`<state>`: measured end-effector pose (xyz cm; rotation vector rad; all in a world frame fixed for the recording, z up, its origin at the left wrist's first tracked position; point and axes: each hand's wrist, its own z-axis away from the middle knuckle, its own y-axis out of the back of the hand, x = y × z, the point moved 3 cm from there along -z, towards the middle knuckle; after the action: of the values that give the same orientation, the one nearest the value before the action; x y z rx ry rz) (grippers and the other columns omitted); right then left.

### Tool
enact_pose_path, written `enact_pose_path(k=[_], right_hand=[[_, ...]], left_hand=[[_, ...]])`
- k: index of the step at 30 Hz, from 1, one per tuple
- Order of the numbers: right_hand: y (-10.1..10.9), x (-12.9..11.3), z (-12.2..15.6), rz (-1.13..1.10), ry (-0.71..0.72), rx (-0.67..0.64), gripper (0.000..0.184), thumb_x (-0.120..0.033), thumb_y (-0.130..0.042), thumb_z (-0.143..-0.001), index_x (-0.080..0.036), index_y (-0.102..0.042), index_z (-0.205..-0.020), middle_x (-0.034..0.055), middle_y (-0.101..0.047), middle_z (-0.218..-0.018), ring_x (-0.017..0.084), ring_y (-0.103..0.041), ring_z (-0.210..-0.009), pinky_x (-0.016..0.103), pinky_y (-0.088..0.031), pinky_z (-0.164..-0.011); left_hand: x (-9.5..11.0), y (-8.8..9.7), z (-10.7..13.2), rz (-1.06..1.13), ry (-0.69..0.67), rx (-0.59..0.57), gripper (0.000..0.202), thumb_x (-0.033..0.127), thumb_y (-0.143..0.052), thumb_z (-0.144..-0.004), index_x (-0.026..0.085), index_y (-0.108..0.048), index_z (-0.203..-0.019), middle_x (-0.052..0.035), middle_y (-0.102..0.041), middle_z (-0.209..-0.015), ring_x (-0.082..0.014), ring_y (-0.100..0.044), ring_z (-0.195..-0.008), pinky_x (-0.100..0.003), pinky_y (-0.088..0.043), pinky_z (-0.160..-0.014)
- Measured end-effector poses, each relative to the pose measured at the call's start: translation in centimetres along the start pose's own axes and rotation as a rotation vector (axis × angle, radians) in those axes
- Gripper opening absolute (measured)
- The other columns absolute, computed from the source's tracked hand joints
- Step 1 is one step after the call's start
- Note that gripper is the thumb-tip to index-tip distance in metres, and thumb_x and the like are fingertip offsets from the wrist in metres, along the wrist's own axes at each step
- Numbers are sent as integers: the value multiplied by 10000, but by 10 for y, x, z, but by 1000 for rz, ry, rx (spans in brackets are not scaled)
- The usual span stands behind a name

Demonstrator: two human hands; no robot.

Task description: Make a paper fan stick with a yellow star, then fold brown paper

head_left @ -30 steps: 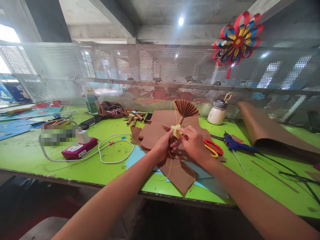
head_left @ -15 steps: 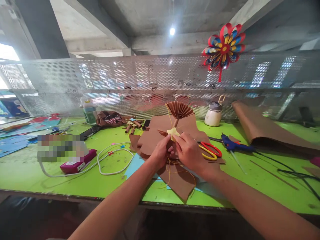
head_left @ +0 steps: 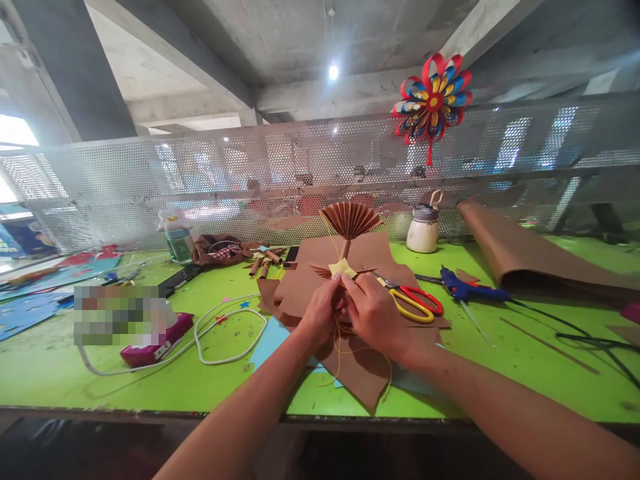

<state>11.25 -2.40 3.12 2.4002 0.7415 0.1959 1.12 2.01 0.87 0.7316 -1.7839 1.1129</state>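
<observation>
Both hands meet at a brown paper craft above the table. A pleated paper fan point(head_left: 351, 220) tops its rolled stem, and a pale yellow paper star point(head_left: 343, 268) sits below the fan, with small pleated wings at its sides. My left hand point(head_left: 323, 308) is closed on the craft, its thumb at the star's lower edge. My right hand point(head_left: 376, 313) pinches the star's lower right side. A thin yellow string hangs beneath the hands. Brown paper sheets point(head_left: 305, 267) lie under the work, and scissors point(head_left: 415, 308) with red and yellow handles rest right of my right hand.
A blue glue gun point(head_left: 465, 288) lies at the right, near a curled brown sheet point(head_left: 520, 253). A white bottle point(head_left: 423, 230) stands at the back by the perforated screen point(head_left: 225, 160). On the left are a magenta power strip point(head_left: 155, 343), a white cable point(head_left: 200, 343) and several small paper stars.
The camera view has shifted slightly. The yellow star sits a little lower and more of the pleated wing on its right shows. Both hands keep their hold on the craft.
</observation>
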Motion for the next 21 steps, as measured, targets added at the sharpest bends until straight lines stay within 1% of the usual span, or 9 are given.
enact_pose_path(k=[4,10,14,16,17,19,20,21], right_hand=[[3,-2,-1,-8,-26,16,387,-187,-377,-895,-84,-482,-1253,127,-533,-909,257,-463,-866,394,-395,-758],[-1,-2,1,-8,-12,-8,390,-172,-421,-866,-79,-490,-1238,133,-534,-915,265,-460,-867,404,-403,-749],[3,-3,1,-94,22,8,338,-148,-421,-862,-113,-533,-1179,111,-534,-882,245,-470,-855,382,-415,-741],[10,1,-2,-178,20,71,284,-135,-421,-863,-134,-565,-1108,95,-530,-866,223,-482,-850,359,-423,-749],[14,5,-4,-216,-6,124,246,-135,-426,-863,-142,-579,-1055,87,-528,-858,212,-487,-844,349,-427,-755],[22,19,-9,-265,-100,257,163,-149,-453,-855,-151,-585,-951,75,-525,-837,195,-496,-813,339,-434,-752],[24,27,-11,-275,-153,319,129,-165,-477,-844,-156,-579,-923,68,-524,-822,191,-497,-786,336,-438,-735],[26,36,-13,-287,-197,362,128,-184,-506,-828,-156,-571,-935,66,-525,-824,189,-499,-767,334,-444,-714]], left_hand=[[2,0,1,-12,-52,40,397,513,-575,-759,159,-421,-661,60,-363,-539,-52,-318,-476,-178,-263,-449],[1,0,0,-6,-72,44,394,497,-580,-763,158,-417,-644,59,-376,-534,-51,-316,-473,-183,-259,-451],[1,2,0,31,-30,65,407,511,-585,-752,166,-396,-646,64,-368,-530,-49,-322,-457,-178,-272,-446],[1,3,-1,54,10,94,411,521,-586,-744,172,-391,-650,72,-341,-512,-50,-320,-439,-176,-281,-438],[2,4,-1,65,21,118,408,522,-592,-738,174,-394,-656,76,-327,-504,-50,-318,-430,-174,-288,-435],[3,5,-2,83,27,159,392,504,-616,-723,174,-409,-678,85,-303,-502,-48,-315,-423,-169,-300,-433],[4,5,-2,91,22,166,383,489,-631,-715,174,-416,-690,87,-298,-508,-45,-310,-422,-167,-302,-432],[4,4,-2,97,13,162,375,476,-640,-712,173,-421,-701,87,-300,-517,-42,-306,-424,-165,-304,-432]])
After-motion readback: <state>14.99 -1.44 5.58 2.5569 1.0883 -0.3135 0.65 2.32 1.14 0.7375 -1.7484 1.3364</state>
